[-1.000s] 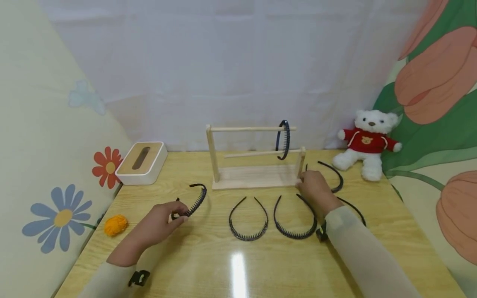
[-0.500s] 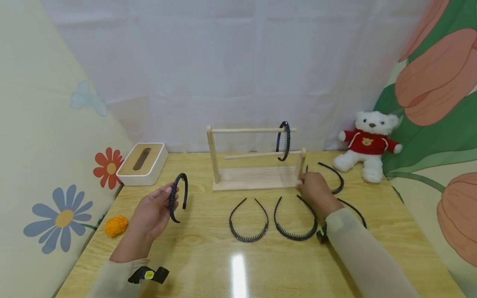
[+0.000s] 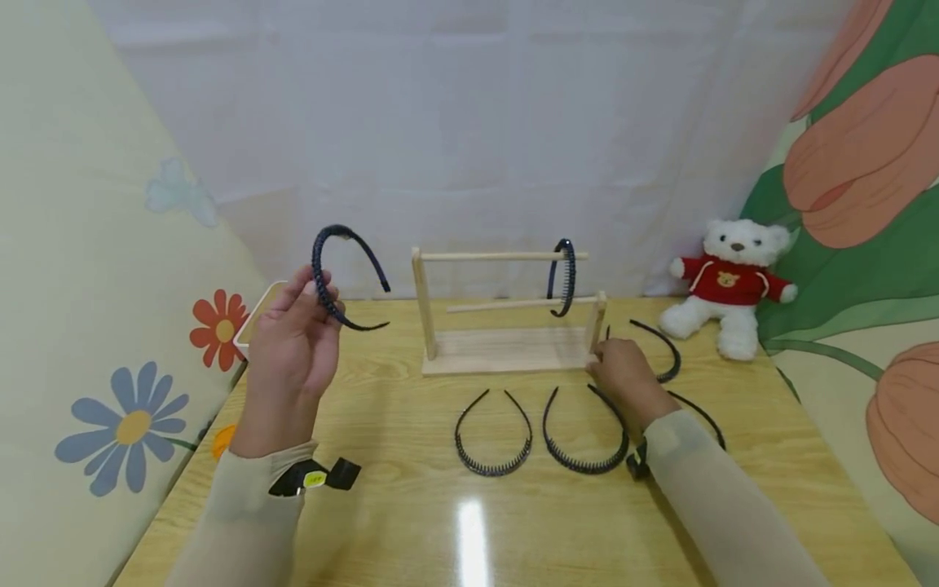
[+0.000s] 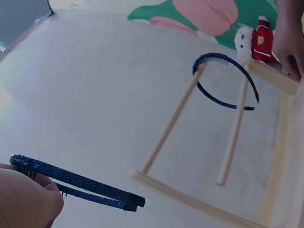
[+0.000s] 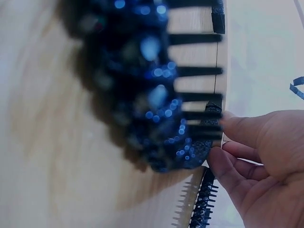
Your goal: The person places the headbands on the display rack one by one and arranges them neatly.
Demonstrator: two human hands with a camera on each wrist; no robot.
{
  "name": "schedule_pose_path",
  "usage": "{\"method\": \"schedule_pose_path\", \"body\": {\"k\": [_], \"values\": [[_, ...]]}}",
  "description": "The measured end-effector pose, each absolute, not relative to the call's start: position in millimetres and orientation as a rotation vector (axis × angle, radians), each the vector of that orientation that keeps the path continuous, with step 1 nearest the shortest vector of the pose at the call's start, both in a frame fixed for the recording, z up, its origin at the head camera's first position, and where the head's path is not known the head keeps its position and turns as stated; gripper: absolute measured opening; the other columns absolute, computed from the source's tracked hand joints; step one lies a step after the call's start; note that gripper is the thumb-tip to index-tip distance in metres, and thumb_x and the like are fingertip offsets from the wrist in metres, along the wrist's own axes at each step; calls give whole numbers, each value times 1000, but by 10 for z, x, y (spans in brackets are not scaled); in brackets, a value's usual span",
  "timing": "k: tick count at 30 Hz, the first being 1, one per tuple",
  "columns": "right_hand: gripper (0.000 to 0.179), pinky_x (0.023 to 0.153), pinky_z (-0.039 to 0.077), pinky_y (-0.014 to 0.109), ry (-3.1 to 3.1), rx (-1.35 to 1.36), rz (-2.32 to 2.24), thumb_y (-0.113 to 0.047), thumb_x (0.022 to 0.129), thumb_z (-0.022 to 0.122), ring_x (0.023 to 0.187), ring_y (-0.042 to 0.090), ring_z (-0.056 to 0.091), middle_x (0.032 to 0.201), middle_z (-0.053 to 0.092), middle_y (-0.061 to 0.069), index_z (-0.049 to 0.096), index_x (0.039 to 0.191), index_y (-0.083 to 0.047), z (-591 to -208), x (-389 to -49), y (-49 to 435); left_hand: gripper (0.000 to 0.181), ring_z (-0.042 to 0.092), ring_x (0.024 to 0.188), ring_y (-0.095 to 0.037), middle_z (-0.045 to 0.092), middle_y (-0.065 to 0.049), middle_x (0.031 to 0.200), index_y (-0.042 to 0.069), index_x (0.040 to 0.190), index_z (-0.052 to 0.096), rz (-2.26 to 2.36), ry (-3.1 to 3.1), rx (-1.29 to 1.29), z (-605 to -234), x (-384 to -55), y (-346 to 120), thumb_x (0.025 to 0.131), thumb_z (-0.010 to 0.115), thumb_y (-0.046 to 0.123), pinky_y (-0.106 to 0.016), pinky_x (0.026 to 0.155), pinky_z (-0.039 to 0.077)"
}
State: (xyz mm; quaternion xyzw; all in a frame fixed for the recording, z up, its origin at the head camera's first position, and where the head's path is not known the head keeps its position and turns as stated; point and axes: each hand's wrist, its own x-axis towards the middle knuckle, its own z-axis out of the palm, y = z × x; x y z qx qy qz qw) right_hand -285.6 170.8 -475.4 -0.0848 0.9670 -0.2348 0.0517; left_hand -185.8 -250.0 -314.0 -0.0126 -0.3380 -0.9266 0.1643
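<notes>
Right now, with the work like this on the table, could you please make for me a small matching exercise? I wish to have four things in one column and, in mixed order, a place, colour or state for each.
Column 1
1. left hand
2. toy bear
3. wooden rack
4. right hand

Column 2
A. White and red
B. At the right-hand end of the rack
C. Raised, holding a dark headband
D. Bears one hanging headband

Right pairs: 1-C, 2-A, 3-D, 4-B
</notes>
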Motion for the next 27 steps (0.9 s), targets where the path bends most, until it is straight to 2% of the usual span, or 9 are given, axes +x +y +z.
{"method": "schedule_pose_path", "body": {"k": [6, 13, 18, 23, 27], "values": [[25, 86, 61, 52, 2942, -254, -712, -20, 108, 69, 104, 39, 72, 116, 76, 24, 77, 116, 2, -4736, -2853, 1712, 20, 66, 94, -23, 73, -15, 109, -5, 122, 74, -2549, -957, -181, -2787, -2090, -2173, 103, 68, -5, -28, 83, 60], [22, 84, 61, 51, 2937, -247, -727, -20, 107, 71, 100, 38, 73, 111, 77, 22, 78, 112, 1, -4743, -2876, 1695, 18, 69, 89, -18, 77, -10, 100, 1, 109, 79, -2471, -1067, -253, -2763, -2480, -1946, 106, 64, -6, -22, 78, 60], [22, 85, 61, 50, 2939, -235, -718, -20, 107, 71, 100, 36, 73, 111, 77, 21, 78, 112, 0, -4762, -2866, 1668, 27, 70, 87, -15, 77, -7, 97, 7, 103, 80, -2484, -1145, -206, -2948, -2572, -1817, 107, 59, -9, -20, 77, 60], [22, 84, 61, 50, 2951, -253, -681, -21, 107, 71, 99, 36, 72, 111, 76, 22, 77, 111, 0, -4723, -2861, 1648, 33, 72, 92, -13, 77, -3, 102, 13, 101, 79, -2478, -1305, -134, -3284, -2574, -1707, 108, 56, -10, -21, 87, 61], [23, 84, 61, 50, 2952, -241, -677, -21, 108, 70, 99, 36, 72, 111, 76, 21, 77, 113, 0, -4710, -2876, 1644, 31, 73, 92, -13, 76, 1, 102, 14, 102, 79, -2508, -1363, -90, -3561, -2607, -1621, 108, 58, -9, -23, 92, 62]]}}
